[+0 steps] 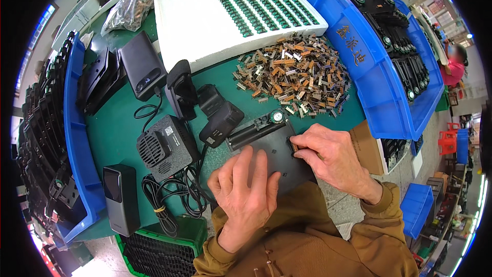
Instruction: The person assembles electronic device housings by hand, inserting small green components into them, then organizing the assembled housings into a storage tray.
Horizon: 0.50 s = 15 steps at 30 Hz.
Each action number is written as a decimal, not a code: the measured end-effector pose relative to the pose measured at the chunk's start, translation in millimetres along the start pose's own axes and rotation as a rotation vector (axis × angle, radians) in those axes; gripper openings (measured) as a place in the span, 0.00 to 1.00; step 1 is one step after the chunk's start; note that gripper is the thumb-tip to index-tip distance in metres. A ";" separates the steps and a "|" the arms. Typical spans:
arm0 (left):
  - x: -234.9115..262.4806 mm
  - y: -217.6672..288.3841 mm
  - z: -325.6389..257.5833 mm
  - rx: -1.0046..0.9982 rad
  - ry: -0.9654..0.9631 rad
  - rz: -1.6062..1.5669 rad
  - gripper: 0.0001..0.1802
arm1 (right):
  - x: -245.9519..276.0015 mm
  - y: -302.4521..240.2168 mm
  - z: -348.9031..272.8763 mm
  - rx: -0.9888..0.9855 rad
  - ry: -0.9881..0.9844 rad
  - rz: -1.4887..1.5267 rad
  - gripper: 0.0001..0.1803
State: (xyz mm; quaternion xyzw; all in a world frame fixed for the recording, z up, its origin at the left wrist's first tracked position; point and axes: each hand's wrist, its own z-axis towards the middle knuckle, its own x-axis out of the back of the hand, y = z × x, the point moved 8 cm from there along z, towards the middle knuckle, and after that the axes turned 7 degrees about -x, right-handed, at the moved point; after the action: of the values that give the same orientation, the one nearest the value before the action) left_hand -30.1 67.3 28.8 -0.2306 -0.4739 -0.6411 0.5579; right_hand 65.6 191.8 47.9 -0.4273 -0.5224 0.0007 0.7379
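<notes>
A flat black plastic panel lies at the table's near edge, with a long bar and a round silvery knob-like piece along its far side. My left hand rests on the panel's left part, fingers stretched out and nothing gripped. At the panel's right edge, the thumb and forefinger of my right hand pinch a small dark and brassy component. Its underside is hidden, so I cannot tell whether it sits in the panel. Beyond that hand spreads a heap of small metal components.
A white foam tray holds rows of green parts at the back. Blue bins of black parts flank the table. To the left are a black speaker-like box, coiled cables, power banks and a green crate. A person is far right.
</notes>
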 end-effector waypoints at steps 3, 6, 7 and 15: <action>0.0 0.1 -0.2 0.002 0.000 -0.002 0.24 | -1.3 -2.4 2.1 0.015 -0.010 -0.054 0.14; 0.2 0.4 0.4 -0.010 0.019 0.007 0.22 | -0.8 -4.0 2.9 0.016 -0.025 -0.092 0.13; 0.9 1.1 0.4 -0.022 0.033 0.017 0.21 | -1.2 -5.2 3.3 0.017 -0.043 -0.126 0.12; 0.9 -0.5 -0.6 -0.019 0.045 0.009 0.21 | 2.6 -10.0 6.8 0.014 -0.052 -0.104 0.10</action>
State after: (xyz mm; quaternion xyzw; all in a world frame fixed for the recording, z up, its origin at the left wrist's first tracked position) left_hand -30.8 66.3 29.1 -0.2235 -0.4538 -0.6482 0.5691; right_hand 57.0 190.9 56.8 -0.3942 -0.5628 -0.0226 0.7262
